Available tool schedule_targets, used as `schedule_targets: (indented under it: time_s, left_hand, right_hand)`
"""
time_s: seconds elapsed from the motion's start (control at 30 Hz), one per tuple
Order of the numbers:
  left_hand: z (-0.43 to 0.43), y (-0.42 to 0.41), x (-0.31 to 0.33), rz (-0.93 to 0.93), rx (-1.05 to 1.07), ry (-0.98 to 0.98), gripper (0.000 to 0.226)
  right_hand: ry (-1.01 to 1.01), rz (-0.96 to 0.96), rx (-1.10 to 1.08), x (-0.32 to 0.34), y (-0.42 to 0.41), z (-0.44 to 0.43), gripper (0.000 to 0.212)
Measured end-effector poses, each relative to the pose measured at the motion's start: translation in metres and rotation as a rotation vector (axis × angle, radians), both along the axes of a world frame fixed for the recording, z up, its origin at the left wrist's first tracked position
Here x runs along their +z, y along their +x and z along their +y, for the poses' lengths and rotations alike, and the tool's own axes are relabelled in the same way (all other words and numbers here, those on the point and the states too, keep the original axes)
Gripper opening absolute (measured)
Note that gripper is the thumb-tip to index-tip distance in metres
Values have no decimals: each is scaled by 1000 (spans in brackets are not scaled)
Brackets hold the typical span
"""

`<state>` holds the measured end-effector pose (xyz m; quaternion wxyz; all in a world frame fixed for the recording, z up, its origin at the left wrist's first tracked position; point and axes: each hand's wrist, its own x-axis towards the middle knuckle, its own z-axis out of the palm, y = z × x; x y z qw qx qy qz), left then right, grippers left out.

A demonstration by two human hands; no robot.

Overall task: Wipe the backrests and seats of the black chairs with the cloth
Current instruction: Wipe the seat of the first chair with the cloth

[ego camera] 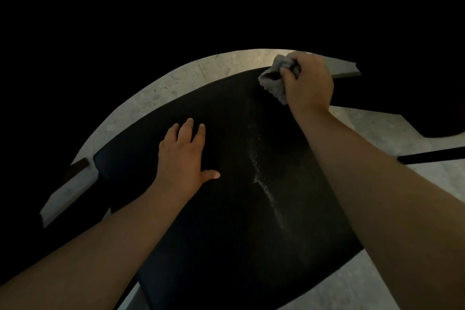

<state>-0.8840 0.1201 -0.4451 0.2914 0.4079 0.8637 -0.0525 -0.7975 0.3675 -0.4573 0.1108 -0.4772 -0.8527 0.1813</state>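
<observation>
While your right hand [307, 83] gripped the grey cloth [273, 80], its fingers [286, 73] were curled tight around the bunched-up cloth. You held it up at the far edge of the black chair [226, 221], and the cloth touched the chair there. Your left hand [183, 156] lay flat on the chair, more to the left side. That hand's fingers were straight and spread a little, with the thumb sticking out to the right, and it held nothing. A thin pale streak [261, 178] of dust or crumbs ran down the black pad between your two arms. Around the chair you could see the pale speckled floor [156, 93]. A thin dark bar [432, 155] crossed the floor on the right. I could not tell if the black pad was the seat or the back.
</observation>
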Motion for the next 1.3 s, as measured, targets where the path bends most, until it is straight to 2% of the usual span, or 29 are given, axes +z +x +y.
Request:
schedule_targets:
  time_s: [0.13, 0.3, 0.47, 0.57, 0.7, 0.8, 0.93, 1.03, 1.13, 1.23, 1.3]
  left_hand:
    - [1, 2, -1, 19, -14, -20, 110]
    - [4, 3, 2, 21, -4, -33, 109]
    - [6, 5, 2, 19, 8, -29, 107]
    - [7, 6, 1, 17, 17, -26, 107]
    - [3, 6, -2, 23, 10, 2, 107]
    - [3, 7, -3, 27, 16, 2, 107]
    - [3, 6, -3, 19, 14, 0, 107]
    - [4, 7, -2, 25, 10, -12, 107]
    - [4, 7, -2, 36, -1, -15, 107]
    - [4, 7, -3, 43, -3, -15, 108]
    - [4, 6, -3, 39, 1, -13, 108]
  right_hand:
    - [-53, -179, 37, -19, -9, 7, 30]
    - [-106, -103, 87, -9, 16, -30, 26]
    - [-303, -126, 155, 16, 73, -84, 29]
    - [-207, -61, 155, 25, 67, -78, 32]
    - [-51, -76, 66, 11, 16, -25, 30]
    - [-51, -169, 15, -10, 3, -1, 29]
    - [-31, -241, 21, -10, 41, -40, 27]
    - [-149, -265, 18, 2, 77, -77, 28]
    - [-278, -177, 5, 15, 91, -89, 27]
    - [-140, -80, 2, 20, 76, -65, 31]
    - [-55, -99, -34, 13, 58, -38, 30]
